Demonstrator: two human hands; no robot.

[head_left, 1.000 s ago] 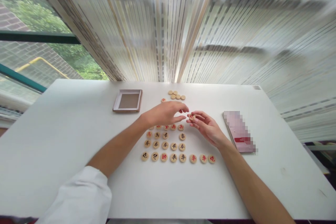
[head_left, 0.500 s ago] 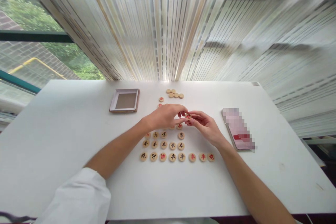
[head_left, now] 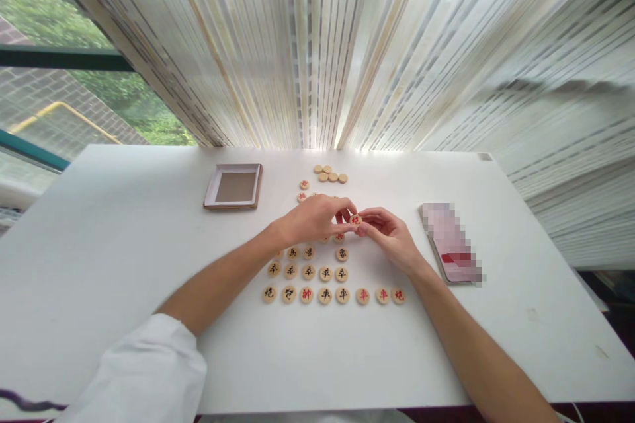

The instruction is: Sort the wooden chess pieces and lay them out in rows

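Observation:
A round wooden Chinese chess piece with a red character [head_left: 356, 219] is raised over the table, its marked face toward me. My left hand [head_left: 322, 217] pinches it from the left, and my right hand [head_left: 389, 232] grips it from the right. Below them lie rows of face-up pieces, among them a black-marked piece [head_left: 342, 254] near my right wrist. The front row ends with a red-marked piece [head_left: 398, 295] at the right. My left hand and forearm cover part of the rows behind. Another red-marked piece [head_left: 304, 185] lies beyond my left hand.
Several blank-faced pieces [head_left: 333, 177] sit together at the back of the white table [head_left: 124, 264]. An open shallow box [head_left: 258, 188] lies at the back left. On the right is a phone-like slab [head_left: 449, 244], partly pixelated. String curtains [head_left: 307, 66] hang behind the table edge.
Both hands stay on the same chess piece, which has turned slightly so its red character shows more fully. The whole view has shifted a little.

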